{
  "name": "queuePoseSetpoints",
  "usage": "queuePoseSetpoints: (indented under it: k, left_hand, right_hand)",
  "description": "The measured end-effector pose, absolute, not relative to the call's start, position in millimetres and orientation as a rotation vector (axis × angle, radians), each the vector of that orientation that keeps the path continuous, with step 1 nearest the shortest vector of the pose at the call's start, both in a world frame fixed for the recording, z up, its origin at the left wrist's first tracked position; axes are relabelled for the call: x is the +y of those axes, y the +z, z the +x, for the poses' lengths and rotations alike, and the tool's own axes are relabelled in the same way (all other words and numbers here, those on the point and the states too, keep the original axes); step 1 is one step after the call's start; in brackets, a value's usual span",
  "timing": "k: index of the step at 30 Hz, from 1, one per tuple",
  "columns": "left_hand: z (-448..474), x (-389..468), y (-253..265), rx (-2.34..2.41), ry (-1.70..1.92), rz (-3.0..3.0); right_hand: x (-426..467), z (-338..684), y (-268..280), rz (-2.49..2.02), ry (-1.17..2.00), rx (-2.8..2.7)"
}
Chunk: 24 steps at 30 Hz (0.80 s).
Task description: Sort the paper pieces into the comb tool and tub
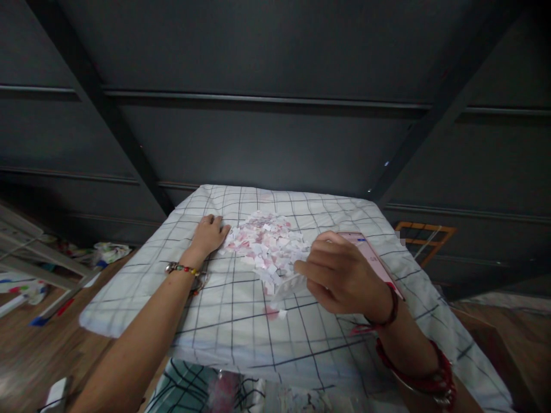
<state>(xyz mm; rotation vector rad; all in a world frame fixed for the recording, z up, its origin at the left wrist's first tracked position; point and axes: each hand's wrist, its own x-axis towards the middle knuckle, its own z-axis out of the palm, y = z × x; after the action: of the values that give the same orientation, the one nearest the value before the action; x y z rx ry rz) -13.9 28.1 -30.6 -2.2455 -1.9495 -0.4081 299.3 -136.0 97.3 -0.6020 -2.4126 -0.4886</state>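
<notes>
A heap of small white and pinkish paper scraps lies in the middle of the checked tablecloth. Flat on the cloth at the heap's left side rests my left hand, holding nothing, its thumb near the scraps. My right hand is closed over the heap's near right edge. From its fingers a whitish, translucent plastic piece reaches left against the scraps; its exact kind is hard to make out. Partly behind that hand lies a phone with a pink screen. A few scraps lie apart, nearer me.
Dark panels rise behind the table's far edge. A wooden frame stands beyond the right side. On the left are a white rack and the wooden floor. Bags and cloth sit below the near edge.
</notes>
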Motion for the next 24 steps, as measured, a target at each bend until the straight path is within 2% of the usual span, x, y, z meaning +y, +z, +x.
queuePoseSetpoints:
  k: [7, 24]
  left_hand:
    - [-11, 24, -24, -1.965, -0.345, -2.282]
    - [-14, 27, -31, -1.930, -0.446, -2.254]
  right_hand:
    - [-135, 303, 97, -0.591, -0.418, -2.427]
    - [-134, 308, 98, -0.624, -0.431, -2.449]
